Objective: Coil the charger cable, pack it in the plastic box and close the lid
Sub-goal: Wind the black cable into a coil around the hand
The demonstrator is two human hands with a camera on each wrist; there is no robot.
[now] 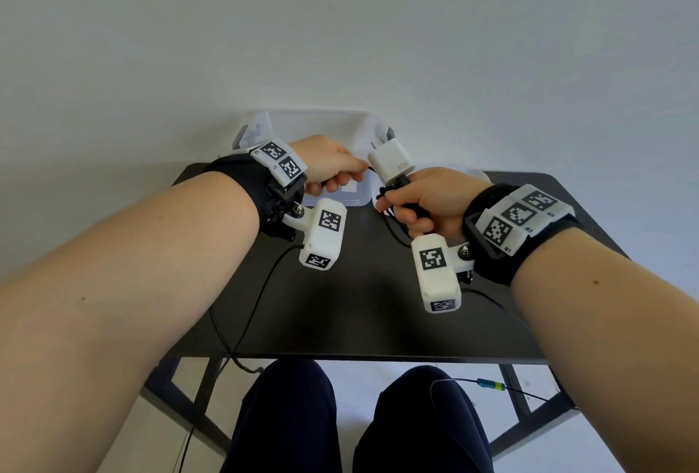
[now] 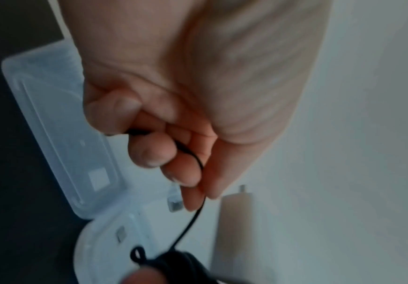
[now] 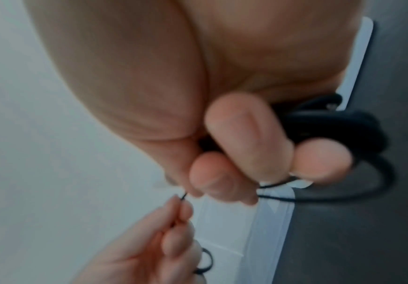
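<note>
At the left of the head view, the left hand pinches the free end of the charger cable between thumb and curled fingers, above the clear plastic box that sits at the back of the dark counter. That box stands open, its lid tipped up against the wall. Right of centre, the right hand has its grip clamped round a bundle of black loops, with the white charger plug sticking up above the fist.

The cable looks thin, limp and light, likely springy enough to uncoil if the grip loosens, so I'd hold the bundle across its middle. The plug seems hard and the heaviest part. A slack loop hangs below the right hand.
</note>
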